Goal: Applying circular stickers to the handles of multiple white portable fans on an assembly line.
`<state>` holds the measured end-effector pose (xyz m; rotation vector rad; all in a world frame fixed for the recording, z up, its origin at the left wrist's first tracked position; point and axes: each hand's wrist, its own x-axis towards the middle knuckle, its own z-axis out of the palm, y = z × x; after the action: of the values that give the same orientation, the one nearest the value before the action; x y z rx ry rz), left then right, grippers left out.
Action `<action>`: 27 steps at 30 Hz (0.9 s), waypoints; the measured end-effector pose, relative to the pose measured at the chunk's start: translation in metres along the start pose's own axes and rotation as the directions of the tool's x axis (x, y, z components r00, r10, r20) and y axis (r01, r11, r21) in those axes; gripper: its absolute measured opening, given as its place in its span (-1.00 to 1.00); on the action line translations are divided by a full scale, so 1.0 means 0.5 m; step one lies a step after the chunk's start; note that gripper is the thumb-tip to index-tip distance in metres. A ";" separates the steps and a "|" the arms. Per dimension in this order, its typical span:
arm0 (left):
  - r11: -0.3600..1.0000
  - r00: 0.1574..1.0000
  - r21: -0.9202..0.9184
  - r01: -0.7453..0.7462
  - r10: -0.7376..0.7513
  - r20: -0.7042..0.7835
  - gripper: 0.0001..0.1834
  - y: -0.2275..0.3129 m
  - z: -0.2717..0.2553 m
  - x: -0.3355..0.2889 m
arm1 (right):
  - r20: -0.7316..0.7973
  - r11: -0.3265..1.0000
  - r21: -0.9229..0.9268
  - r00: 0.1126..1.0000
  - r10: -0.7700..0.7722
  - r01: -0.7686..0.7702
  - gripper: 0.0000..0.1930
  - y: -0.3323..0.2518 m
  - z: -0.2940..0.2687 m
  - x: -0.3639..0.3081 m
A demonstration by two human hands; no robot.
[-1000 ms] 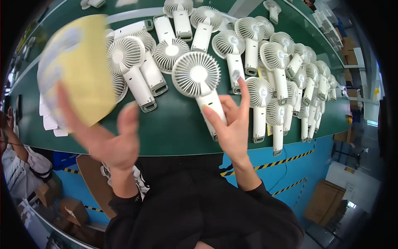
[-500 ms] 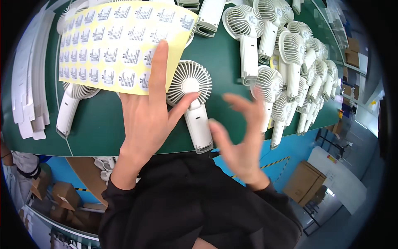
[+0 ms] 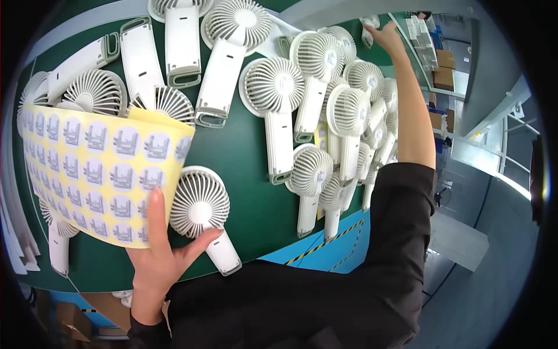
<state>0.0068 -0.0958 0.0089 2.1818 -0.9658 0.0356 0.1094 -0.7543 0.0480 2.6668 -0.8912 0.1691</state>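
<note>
My left hand [image 3: 160, 253] holds a curved yellow sheet of round printed stickers [image 3: 107, 168], its index finger lying on the front and its thumb sticking out to the right. Beside that thumb, a white handheld fan [image 3: 200, 203] lies on the green table, grille up, its handle toward me. My right arm stretches to the far right corner. There my right hand [image 3: 388, 38] has its fingers extended and thumb apart, the fingertips at a small white crumpled-looking item [image 3: 368, 30] whose kind is too small to make out.
Many white fans [image 3: 349, 110] lie crowded and overlapping on the right of the green table [image 3: 250, 232]. More fans [image 3: 224, 70] lie along the far side, some partly behind the sticker sheet. White strips [image 3: 20, 244] lie at the left edge. Cardboard boxes [image 3: 443, 78] stand beyond the table.
My right hand has left the space beside the near fan and reached to the far right corner. The view has shifted right; my left hand still holds the sticker sheet.
</note>
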 end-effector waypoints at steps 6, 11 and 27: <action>0.999 0.999 0.025 -0.022 0.023 -0.029 0.02 0.004 0.004 0.016 | 0.408 0.908 0.296 0.898 0.162 -0.298 0.03 -0.032 -0.036 -0.005; 0.998 0.995 0.050 -0.038 0.042 -0.092 -0.14 0.001 0.003 0.026 | 0.408 0.689 0.638 0.910 0.076 -0.343 -0.01 -0.056 -0.263 -0.197; 0.999 0.994 -0.017 0.038 -0.040 -0.103 -0.17 0.005 0.002 0.016 | -0.066 0.732 0.678 0.997 -0.028 0.065 -0.08 -0.421 -0.332 -0.730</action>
<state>0.0108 -0.1025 0.0121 2.1625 -0.8625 0.1214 -0.0566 -0.3336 0.0712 3.3313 -0.8609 0.6733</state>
